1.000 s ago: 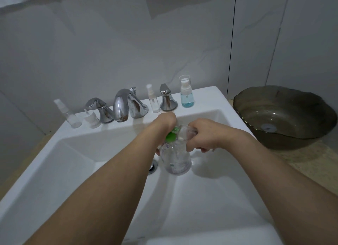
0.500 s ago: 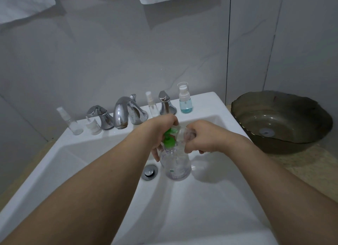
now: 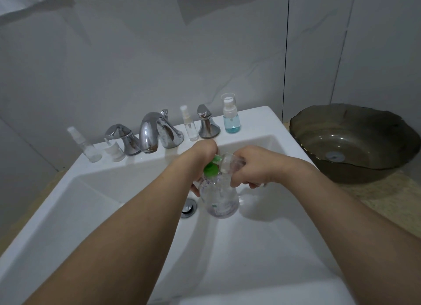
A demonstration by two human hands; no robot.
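The left hand [image 3: 200,156] grips the clear bottle [image 3: 219,197] over the white sink [image 3: 273,247], just right of the drain [image 3: 189,207]. The right hand [image 3: 257,168] clamps a small bottle [image 3: 230,164] tipped against its green top [image 3: 210,169]. The 2 hands nearly meet, the faucet [image 3: 150,133] well behind, with open basin in front.

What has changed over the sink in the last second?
Nothing has visibly moved. The left hand still grips the large clear bottle near its neck over the sink. The right hand still holds the small clear bottle tipped onto the green piece at its mouth. The blue bottle on the ledge stands as before.
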